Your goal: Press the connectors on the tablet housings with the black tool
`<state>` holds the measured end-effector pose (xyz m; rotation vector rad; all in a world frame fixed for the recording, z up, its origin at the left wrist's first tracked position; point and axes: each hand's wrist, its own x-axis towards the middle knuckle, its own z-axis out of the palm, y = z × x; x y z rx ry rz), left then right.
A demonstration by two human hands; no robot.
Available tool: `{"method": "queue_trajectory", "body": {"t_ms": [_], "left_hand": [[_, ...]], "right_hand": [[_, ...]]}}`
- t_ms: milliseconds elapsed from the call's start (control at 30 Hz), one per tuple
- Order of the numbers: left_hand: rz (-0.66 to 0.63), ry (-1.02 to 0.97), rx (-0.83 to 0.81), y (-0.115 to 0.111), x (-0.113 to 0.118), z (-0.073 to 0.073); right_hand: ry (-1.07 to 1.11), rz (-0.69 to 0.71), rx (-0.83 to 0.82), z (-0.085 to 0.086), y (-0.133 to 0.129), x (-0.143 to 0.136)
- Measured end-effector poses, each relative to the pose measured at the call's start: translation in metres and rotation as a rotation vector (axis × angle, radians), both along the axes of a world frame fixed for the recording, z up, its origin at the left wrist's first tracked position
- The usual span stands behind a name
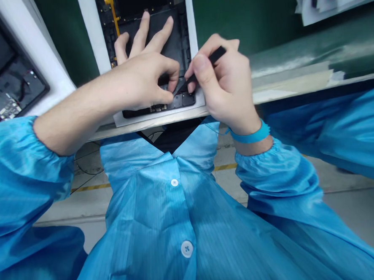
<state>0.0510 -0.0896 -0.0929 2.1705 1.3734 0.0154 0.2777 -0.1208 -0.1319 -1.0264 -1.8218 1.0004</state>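
An opened black tablet (pixel 177 35) with its inner parts bare lies at the top of the view, at the table's front edge. My left hand (pixel 144 70) reaches across it, thumb and index finger bent together over its lower right part, the other fingers spread above the housing. Whatever sits between that thumb and finger is too small to make out. A slim black pointed tool (pixel 218 54) is gripped in my right hand (pixel 225 76). Its tip meets the tablet's lower right corner area, close to my left fingertips. An orange flex cable (pixel 113 13) runs down the tablet's left side.
Under the tablet is a white pad (pixel 90 32) on a green table mat (pixel 230 15). A second opened device (pixel 8 62) lies at the left. White sheets or bags (pixel 333 0) lie at the top right. Blue-sleeved limbs (pixel 347 126) of someone nearby show at the right.
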Motion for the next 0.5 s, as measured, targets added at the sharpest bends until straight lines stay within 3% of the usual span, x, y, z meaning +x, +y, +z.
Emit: {"method": "queue_trajectory", "body": {"t_ms": [100,267,500], "left_hand": [[0.016,-0.051,0.019,-0.02,-0.004,0.008],[0.004,-0.038,0.132,-0.058,-0.02,0.02],[-0.083,-0.1,0.172,-0.076,-0.035,0.006]], "right_hand": [[-0.094,-0.027,0.133,0.006,-0.002,0.001],[-0.132,0.049,0.108,0.013,-0.001,0.0],[-0.199,0.064,0.068,0.018,-0.002,0.0]]}}
